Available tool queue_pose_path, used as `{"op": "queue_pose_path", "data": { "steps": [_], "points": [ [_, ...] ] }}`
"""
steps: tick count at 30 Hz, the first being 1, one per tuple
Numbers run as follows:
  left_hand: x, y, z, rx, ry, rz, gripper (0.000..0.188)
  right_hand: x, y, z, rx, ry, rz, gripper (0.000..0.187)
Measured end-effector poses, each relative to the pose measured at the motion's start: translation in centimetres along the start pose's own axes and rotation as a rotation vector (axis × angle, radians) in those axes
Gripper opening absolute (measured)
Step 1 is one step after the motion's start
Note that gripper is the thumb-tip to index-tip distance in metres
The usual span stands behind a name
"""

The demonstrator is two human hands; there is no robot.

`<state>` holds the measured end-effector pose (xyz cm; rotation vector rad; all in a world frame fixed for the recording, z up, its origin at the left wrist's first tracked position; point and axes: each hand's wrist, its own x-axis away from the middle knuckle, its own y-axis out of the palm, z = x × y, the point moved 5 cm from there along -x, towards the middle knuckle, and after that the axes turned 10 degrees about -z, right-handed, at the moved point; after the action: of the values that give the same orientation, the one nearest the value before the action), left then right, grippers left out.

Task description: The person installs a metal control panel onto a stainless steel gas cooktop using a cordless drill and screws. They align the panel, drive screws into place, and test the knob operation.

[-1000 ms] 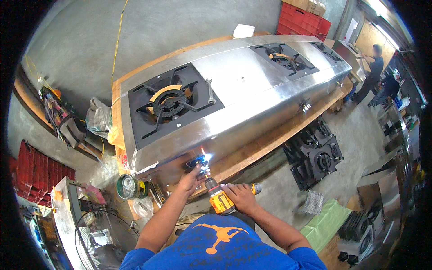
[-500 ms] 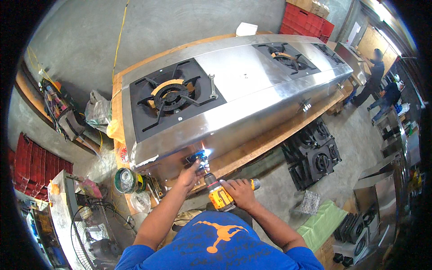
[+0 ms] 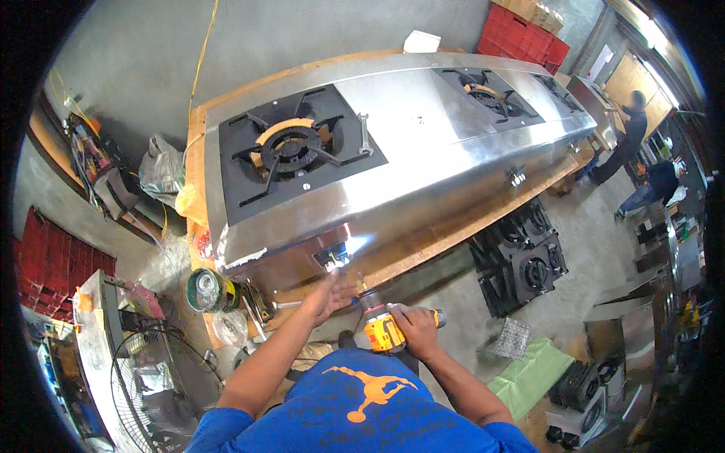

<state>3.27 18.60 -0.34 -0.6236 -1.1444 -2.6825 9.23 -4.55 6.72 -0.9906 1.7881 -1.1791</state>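
Note:
My right hand (image 3: 415, 329) is wrapped round the grip of a yellow and black cordless drill (image 3: 384, 331). The drill's bit points up toward the front panel of a long stainless steel gas stove (image 3: 317, 219) and stands apart from it. My left hand (image 3: 329, 297) is open, palm up, just below a brightly lit metal fitting (image 3: 335, 258) in a cutout of that panel. Something small and blue shows by its fingertips, too small to name. A wrench (image 3: 365, 136) lies on the stove top beside the left burner (image 3: 291, 149).
The stove stands on a wooden bench (image 3: 423, 260). Left of me are a tin (image 3: 208, 291), loose tools and a fan (image 3: 151, 385). Black burner grates (image 3: 529, 264) lie on the floor at right, near a green sheet (image 3: 532, 377). Two people stand at far right.
My left hand has come down off the fitting and its fingers have opened. The drill has moved right, away from the panel, in my right hand. My view has shifted slightly.

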Motion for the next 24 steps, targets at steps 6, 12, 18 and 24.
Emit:
{"op": "queue_pose_path", "data": {
  "steps": [6, 12, 18, 24],
  "points": [
    [2.7, 9.7, -0.5, -0.172, 0.112, -0.465, 0.092, 1.6, -4.3, -0.5, -0.084, -0.090, 0.191, 0.045],
    [5.5, 17.0, 4.2, -0.261, 0.343, -0.622, 0.061, 1.0, -8.6, -2.4, -0.245, -0.216, 0.355, 0.032],
    [8.3, 18.7, 6.0, -0.208, 0.551, -0.683, 0.066, 1.5, -9.5, -4.4, -0.457, -0.316, 0.419, 0.033],
    [9.1, 18.3, 6.1, -0.083, 0.526, -0.502, 0.070, 0.7, -9.7, -5.5, -0.487, -0.287, 0.424, 0.039]
  ]
}}
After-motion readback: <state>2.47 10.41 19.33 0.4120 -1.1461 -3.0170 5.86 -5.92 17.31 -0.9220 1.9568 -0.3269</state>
